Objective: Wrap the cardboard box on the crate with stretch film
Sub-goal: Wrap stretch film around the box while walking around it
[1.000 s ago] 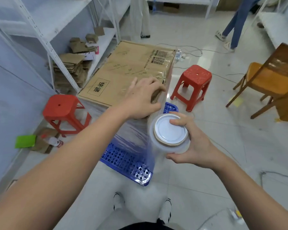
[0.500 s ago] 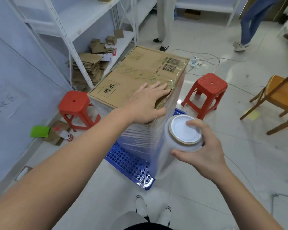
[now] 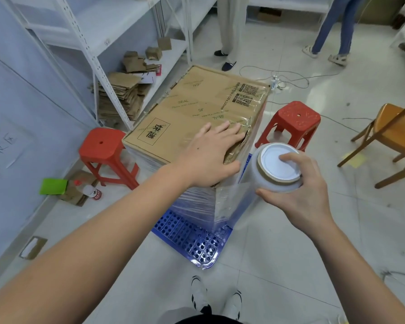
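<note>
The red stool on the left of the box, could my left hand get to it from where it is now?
Probably yes. The left hand rests flat on the cardboard box, holding nothing, and the red stool stands beside the box with open floor around it; you'd likely have to bend down.

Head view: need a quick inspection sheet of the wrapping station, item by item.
Surface: pale tiled floor; blue crate sits on it.
Job's things: cardboard box on the crate, sides filmed, top bare; stretch film roll beside its near right corner, film running to the box.
Clutter: two red stools, green pad, small bottle, flattened cartons under the shelving.
Hands: left hand flat on the box top; right hand grips the roll.
Cables: power strip cord behind the box.
Surroundings: white shelving, wooden chair, two people's legs.
</note>
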A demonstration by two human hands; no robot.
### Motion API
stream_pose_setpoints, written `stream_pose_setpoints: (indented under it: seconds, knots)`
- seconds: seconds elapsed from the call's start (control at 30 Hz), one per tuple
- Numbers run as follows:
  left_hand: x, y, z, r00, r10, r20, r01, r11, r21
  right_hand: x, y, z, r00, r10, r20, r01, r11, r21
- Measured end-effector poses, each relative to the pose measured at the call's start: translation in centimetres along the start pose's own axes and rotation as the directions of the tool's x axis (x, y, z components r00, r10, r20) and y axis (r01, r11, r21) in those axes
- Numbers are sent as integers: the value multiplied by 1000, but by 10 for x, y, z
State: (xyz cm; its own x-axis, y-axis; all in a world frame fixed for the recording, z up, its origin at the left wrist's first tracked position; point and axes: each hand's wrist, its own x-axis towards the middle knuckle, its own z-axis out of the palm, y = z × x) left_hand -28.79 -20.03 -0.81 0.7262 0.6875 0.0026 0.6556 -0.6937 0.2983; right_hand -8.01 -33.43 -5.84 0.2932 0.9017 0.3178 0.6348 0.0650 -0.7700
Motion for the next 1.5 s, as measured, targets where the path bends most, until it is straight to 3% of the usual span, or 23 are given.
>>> stream_pose_setpoints:
  seconds: [0.13,0.3,0.5,0.77,1.0,1.1,1.23,1.5]
  knots:
    - [1,-1,2,1000,12,-14,-12,1000,0,11,2,3,999,-4,51,5,1000,-25]
    - [2,1,3,1000,10,-19,-10,1000,7,19,7,-13,976,-10,216,30,995,-91]
    - [4,4,4,999,-5,-36,4,1000,-5,41,13,-49,831,-78,551,200,966,-166]
    - [14,12,-3,993,-75,-89,76,997,4,73,10,-50,764,-95,639,275,943,-189]
    - [42,37,8,933,-288,-214,308,949,67,99,15,-48,589,-262,764,520,847,-110]
    - [38,39,12,911,-323,-256,333,943,-4,108,24,-51,491,-334,805,518,855,38]
    - [35,36,11,915,-343,-210,335,939,-76,122,31,-52,344,-425,837,567,805,176]
    - [44,42,10,859,-472,-200,454,882,-131,130,45,-36,332,-558,761,456,801,388]
